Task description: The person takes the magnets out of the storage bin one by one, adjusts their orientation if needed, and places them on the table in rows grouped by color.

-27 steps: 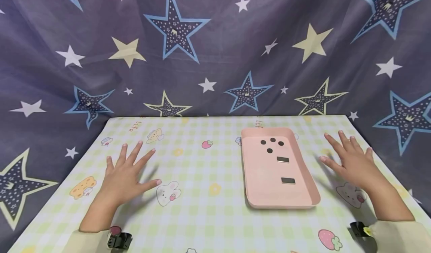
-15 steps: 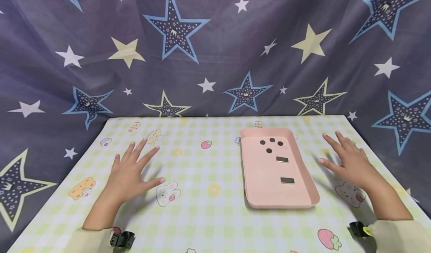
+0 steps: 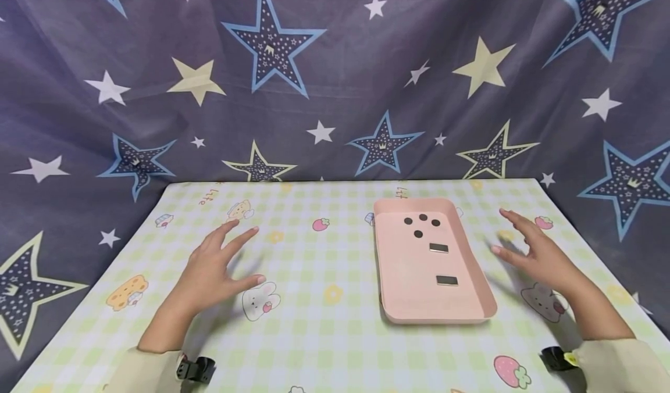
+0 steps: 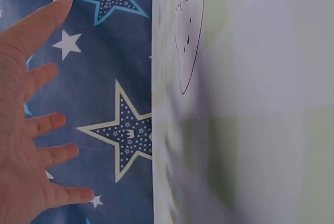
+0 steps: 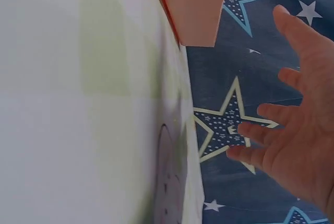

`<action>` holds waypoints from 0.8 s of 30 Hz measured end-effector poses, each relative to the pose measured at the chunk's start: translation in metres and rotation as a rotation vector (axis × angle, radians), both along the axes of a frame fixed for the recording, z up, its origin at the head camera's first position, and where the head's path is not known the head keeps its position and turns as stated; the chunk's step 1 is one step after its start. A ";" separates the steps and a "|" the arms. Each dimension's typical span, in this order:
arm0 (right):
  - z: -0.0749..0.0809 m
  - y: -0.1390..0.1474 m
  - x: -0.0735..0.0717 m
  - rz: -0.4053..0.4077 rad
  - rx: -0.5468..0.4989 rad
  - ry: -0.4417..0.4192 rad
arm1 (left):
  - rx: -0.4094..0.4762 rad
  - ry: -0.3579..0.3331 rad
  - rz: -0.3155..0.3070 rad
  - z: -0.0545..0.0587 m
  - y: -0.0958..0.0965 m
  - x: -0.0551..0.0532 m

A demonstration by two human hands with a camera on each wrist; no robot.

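Note:
A pink tray lies right of the table's middle. Inside it, near the far end, are several small black discs. Two dark rectangular blocks with pale edges, a farther block and a nearer block, lie closer to its right side. My left hand hovers over the cloth left of centre, fingers spread and holding nothing. To the right of the tray hovers my right hand, its fingers loosely extended, apart from the tray and holding nothing. The right wrist view catches the tray's outer wall.
A checked cloth with printed cartoon figures covers the table. Behind and beside it hangs a dark curtain with stars. A small black device sits at each cuff: a left device and a right device.
My left hand has moved slightly to the right and turned so its thumb side faces up more. The right hand has turned likewise, shifting slightly left. Tray, discs and blocks stay put.

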State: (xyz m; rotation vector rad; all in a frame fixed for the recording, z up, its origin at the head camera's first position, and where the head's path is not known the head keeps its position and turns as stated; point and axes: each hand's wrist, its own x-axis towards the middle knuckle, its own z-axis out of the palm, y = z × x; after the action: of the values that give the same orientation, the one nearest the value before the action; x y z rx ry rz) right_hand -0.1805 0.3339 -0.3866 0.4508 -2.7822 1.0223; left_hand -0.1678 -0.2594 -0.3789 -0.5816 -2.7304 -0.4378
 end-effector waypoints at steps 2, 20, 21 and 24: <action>-0.001 -0.001 -0.002 0.006 -0.047 -0.024 | 0.010 -0.008 -0.006 -0.001 0.002 -0.001; -0.010 -0.001 -0.018 0.107 -0.483 -0.246 | 0.160 -0.139 -0.149 -0.004 0.031 -0.014; -0.011 -0.001 -0.019 0.108 -0.488 -0.258 | 0.165 -0.145 -0.158 -0.004 0.033 -0.015; -0.011 -0.002 -0.021 0.102 -0.490 -0.289 | 0.186 -0.166 -0.182 -0.003 0.038 -0.016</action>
State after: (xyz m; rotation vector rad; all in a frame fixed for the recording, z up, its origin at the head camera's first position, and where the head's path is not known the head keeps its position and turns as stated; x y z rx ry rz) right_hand -0.2011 0.3319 -0.3976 0.4028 -2.6116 1.8573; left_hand -0.1836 -0.2213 -0.3818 -0.7769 -2.7591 -0.8080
